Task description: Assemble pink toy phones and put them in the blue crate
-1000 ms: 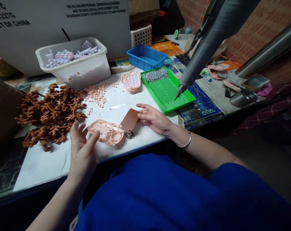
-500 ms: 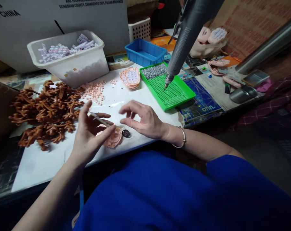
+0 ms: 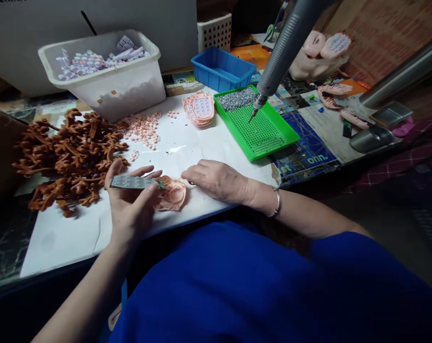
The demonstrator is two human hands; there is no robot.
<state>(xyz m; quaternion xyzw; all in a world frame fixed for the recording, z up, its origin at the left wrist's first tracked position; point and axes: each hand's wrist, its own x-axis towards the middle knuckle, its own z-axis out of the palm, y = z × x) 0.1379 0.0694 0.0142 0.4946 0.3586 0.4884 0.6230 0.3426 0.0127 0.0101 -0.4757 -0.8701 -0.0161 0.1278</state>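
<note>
White table (image 3: 201, 143), circuit board (image 3: 133, 182) pinched in left hand (image 3: 130, 209) grip, above pink shell (image 3: 173, 196)

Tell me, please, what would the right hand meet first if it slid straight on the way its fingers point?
The right hand lies flat on the table, fingers pointing left. Straight on, it would probably first meet the pink shell, just off its fingertips, then the circuit board in the left hand. Depth is hard to judge.
</note>
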